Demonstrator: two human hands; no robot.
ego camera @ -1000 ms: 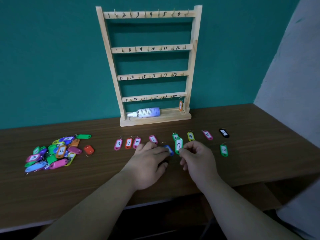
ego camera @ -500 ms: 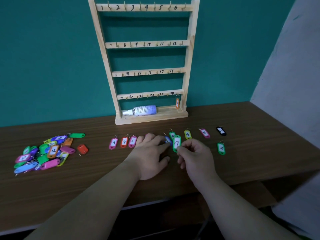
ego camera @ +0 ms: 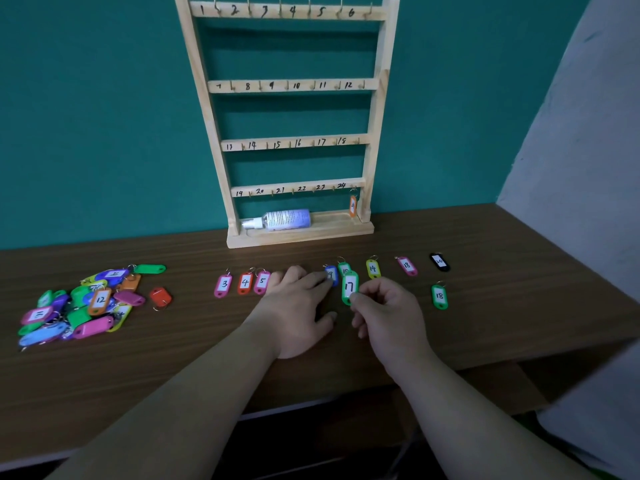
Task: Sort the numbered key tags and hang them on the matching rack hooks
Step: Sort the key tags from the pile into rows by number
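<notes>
A wooden rack (ego camera: 375, 109) with hooks numbered 1 to 24 stands against the teal wall. One orange tag (ego camera: 352, 206) hangs on hook 24. Sorted tags lie in a row on the table: 3 (ego camera: 223, 285), 4 (ego camera: 245, 283), 5 (ego camera: 261, 281), a blue tag (ego camera: 331, 274), 14 (ego camera: 372, 268), a pink 18 (ego camera: 406, 265), a black tag (ego camera: 439, 261) and a green 18 (ego camera: 439, 296). My right hand (ego camera: 388, 315) pinches the green tag 17 (ego camera: 349, 286) by its lower end. My left hand (ego camera: 298, 306) lies flat, its fingertips touching the blue tag.
A heap of unsorted coloured tags (ego camera: 83, 303) lies at the table's left, with a red tag (ego camera: 160, 296) beside it. A small spray bottle (ego camera: 282, 220) lies on the rack's base. A grey wall closes off the right side.
My left hand has slid the blue tag away from me, up into the row beside the green tag. My right hand still holds tag 17 upright.
</notes>
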